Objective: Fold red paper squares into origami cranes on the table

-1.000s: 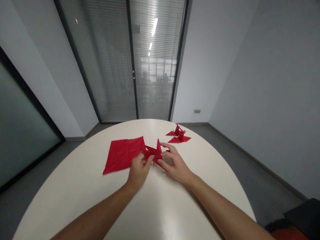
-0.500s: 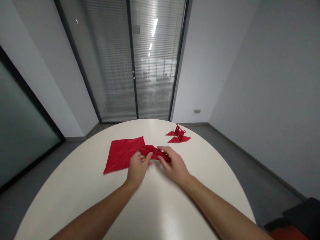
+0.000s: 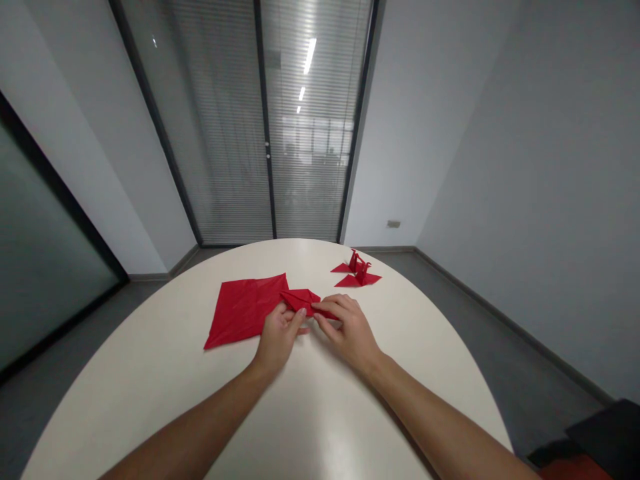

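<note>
A folded piece of red paper is held between my two hands, just above the white table. My left hand pinches its left part, thumb on the near side. On its right end, the thumb and fingers of my right hand are closed, hiding some of that end. Behind my left hand lies a stack or sheet of creased red square paper, flat on the table. Two folded red paper cranes with spread wings stand close together, beyond my right hand.
The round white table spans the front of the view. Glass panels with blinds stand behind it, and a grey wall rises to the right. A dark object with some red shows at the lower right.
The folded paper has been turned a little in my hands, and its far edge shows a different shape. My right-hand fingers have drawn closer together on its right end.
</note>
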`<action>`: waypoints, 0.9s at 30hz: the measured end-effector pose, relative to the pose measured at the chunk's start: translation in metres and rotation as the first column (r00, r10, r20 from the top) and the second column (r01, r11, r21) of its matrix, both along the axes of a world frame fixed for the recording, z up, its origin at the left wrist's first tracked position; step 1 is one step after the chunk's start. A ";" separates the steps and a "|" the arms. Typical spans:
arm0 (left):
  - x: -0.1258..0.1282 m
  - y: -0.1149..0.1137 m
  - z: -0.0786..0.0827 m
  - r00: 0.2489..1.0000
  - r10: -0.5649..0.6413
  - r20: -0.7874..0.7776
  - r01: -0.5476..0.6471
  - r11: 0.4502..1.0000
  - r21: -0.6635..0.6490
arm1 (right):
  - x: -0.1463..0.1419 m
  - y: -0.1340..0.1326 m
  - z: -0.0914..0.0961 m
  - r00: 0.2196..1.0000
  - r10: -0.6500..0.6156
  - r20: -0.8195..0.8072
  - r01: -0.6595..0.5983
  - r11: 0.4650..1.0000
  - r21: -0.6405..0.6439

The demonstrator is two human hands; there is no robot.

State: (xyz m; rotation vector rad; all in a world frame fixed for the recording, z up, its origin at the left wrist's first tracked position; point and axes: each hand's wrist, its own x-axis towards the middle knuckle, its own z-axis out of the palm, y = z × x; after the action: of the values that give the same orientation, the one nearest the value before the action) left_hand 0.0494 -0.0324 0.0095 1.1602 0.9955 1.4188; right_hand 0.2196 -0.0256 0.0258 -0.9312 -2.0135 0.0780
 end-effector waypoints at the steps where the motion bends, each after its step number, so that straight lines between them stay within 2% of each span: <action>1: 0.000 0.001 0.000 1.000 -0.003 0.000 0.003 1.000 -0.002 | -0.001 0.000 0.000 1.000 -0.007 -0.007 0.007 1.000 -0.004; 4: -0.001 0.002 0.000 1.000 0.007 0.023 -0.006 1.000 -0.024 | -0.002 0.002 -0.001 1.000 -0.007 -0.001 0.007 1.000 0.022; 10: -0.001 0.005 -0.001 0.996 0.035 0.081 -0.031 0.998 -0.049 | -0.001 0.004 -0.002 0.994 0.063 0.086 -0.072 0.992 0.101; 14: -0.001 0.005 -0.002 0.993 0.006 0.114 -0.002 1.000 -0.031 | -0.001 0.003 -0.002 0.990 0.096 0.105 -0.109 0.986 0.125; 18: 0.000 0.005 -0.002 0.984 -0.028 0.175 0.031 0.999 -0.019 | -0.002 0.000 -0.002 0.988 0.153 0.009 -0.153 0.988 0.023; 21: 0.000 0.006 -0.003 0.979 -0.054 0.196 0.057 0.998 -0.007 | -0.002 -0.002 -0.002 0.990 0.131 -0.060 -0.135 0.988 -0.080; 27: 0.001 0.003 0.000 0.975 -0.110 0.191 0.103 0.994 0.048 | -0.004 -0.004 -0.002 0.989 0.146 -0.030 -0.148 0.983 -0.108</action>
State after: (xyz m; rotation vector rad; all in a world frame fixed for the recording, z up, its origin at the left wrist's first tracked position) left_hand 0.0505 -0.0299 0.0093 1.0644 0.7624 1.4394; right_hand 0.2155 -0.0298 0.0235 -0.8444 -2.0723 0.2826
